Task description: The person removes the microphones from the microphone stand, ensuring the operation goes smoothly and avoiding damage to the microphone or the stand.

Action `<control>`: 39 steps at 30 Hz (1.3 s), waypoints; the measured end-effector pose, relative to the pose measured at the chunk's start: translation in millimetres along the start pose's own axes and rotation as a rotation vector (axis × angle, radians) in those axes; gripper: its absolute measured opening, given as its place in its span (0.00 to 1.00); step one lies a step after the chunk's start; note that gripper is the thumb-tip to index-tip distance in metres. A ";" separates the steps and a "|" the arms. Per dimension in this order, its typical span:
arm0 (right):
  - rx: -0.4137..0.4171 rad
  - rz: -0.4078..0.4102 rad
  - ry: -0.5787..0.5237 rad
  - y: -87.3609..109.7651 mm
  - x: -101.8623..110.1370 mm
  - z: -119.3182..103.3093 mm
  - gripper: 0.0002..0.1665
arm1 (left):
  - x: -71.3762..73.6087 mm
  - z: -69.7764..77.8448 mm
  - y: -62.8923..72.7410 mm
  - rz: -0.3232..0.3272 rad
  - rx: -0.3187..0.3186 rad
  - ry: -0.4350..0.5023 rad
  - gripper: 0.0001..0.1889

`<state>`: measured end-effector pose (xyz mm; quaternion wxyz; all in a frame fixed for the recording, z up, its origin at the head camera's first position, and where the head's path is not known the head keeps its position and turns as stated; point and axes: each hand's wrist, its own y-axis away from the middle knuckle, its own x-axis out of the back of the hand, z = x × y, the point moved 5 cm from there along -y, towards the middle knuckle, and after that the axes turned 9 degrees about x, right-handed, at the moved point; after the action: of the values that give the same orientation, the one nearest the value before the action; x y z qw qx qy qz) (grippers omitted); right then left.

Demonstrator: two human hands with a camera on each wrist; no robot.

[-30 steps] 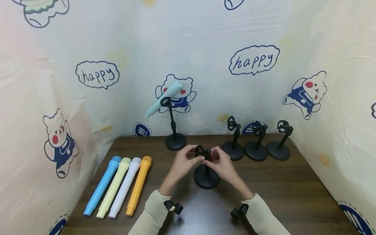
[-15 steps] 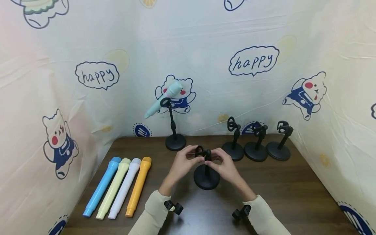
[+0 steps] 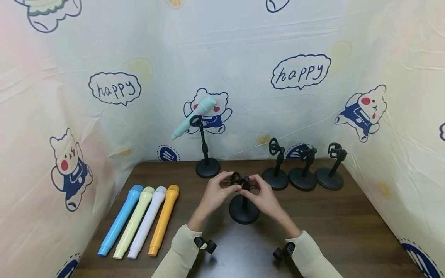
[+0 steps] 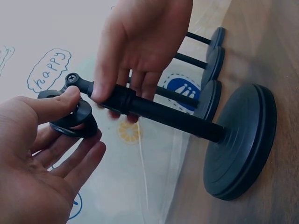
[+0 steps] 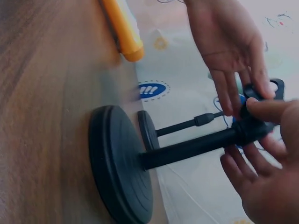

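A black microphone stand (image 3: 244, 210) with a round base stands upright on the table between both hands. My left hand (image 3: 216, 194) pinches the clip (image 4: 77, 116) at its top, thumb on one side and fingers on the other. With thumb and fingers my right hand (image 3: 265, 197) grips the upper end of the pole (image 4: 173, 119), just below the clip's joint. In the right wrist view the left hand's fingertips lie at the clip, and the base (image 5: 121, 168) sits flat on the wood.
Blue (image 3: 121, 220), pale yellow (image 3: 134, 222), white (image 3: 147, 222) and orange (image 3: 164, 220) toy microphones lie side by side at the left. Behind, a stand (image 3: 208, 168) holds a mint microphone (image 3: 194, 117). Several black stands (image 3: 303, 178) line the back right. A printed curtain (image 3: 240, 69) borders the table (image 3: 347, 239).
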<state>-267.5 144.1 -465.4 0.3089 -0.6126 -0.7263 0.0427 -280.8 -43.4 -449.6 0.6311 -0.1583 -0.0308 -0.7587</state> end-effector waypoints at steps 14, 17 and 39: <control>0.006 0.006 0.018 -0.7 8.3 -1.0 0.18 | -0.6 1.7 -0.3 -0.004 -0.007 -0.015 0.20; -0.011 0.006 0.057 -1.5 6.6 -1.8 0.18 | -0.6 1.2 0.8 -0.002 -0.008 -0.009 0.20; -0.004 0.091 0.128 -3.1 4.4 -6.4 0.22 | -1.1 0.5 2.8 0.012 0.009 -0.023 0.19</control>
<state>-267.2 145.3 -457.2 0.3512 -0.6471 -0.6766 0.0163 -277.7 -42.8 -449.8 0.6361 -0.1646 -0.0404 -0.7528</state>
